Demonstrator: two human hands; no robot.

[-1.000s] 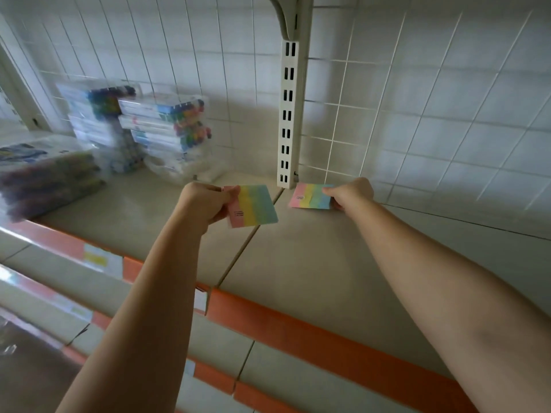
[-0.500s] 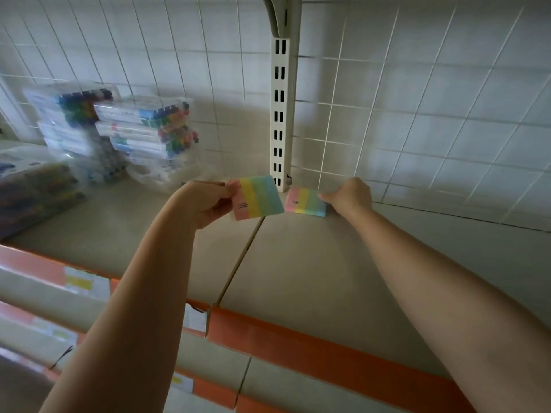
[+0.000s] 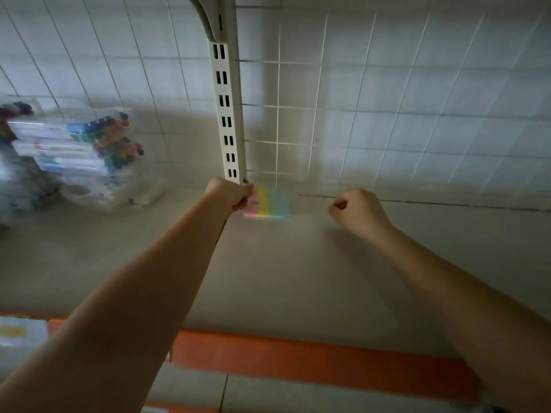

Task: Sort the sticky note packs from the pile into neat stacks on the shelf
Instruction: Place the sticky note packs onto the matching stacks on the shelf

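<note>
While the right hand [image 3: 356, 208] is curled into a fist holding nothing, a pack [image 3: 269, 201] is pinched by the left hand [image 3: 231, 193] at the shelf's [image 3: 298, 263] back.

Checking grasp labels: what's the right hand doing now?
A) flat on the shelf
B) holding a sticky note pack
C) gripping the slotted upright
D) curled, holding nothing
D: the right hand is a loose fist with nothing in it, apart from the sticky note pack that the left hand holds.
</note>
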